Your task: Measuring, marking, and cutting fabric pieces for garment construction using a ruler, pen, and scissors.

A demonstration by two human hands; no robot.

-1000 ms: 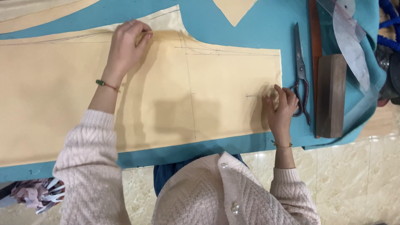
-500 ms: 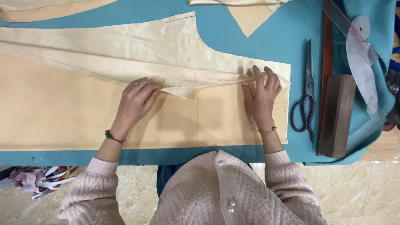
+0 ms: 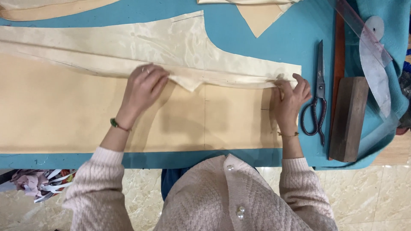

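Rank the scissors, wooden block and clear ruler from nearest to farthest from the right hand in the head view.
From the right hand, pressing the cream fabric's folded edge:
1. Scissors, just to its right on the blue table cover.
2. Wooden block, right of the scissors.
3. Clear ruler, farthest, up at the table's right edge.

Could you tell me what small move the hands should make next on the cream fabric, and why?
Probably slide the left hand toward the right hand, pressing the fold flat. The cream fabric is folded back off the tan pattern paper, both hands hold its folded edge, and a loose corner droops between them.
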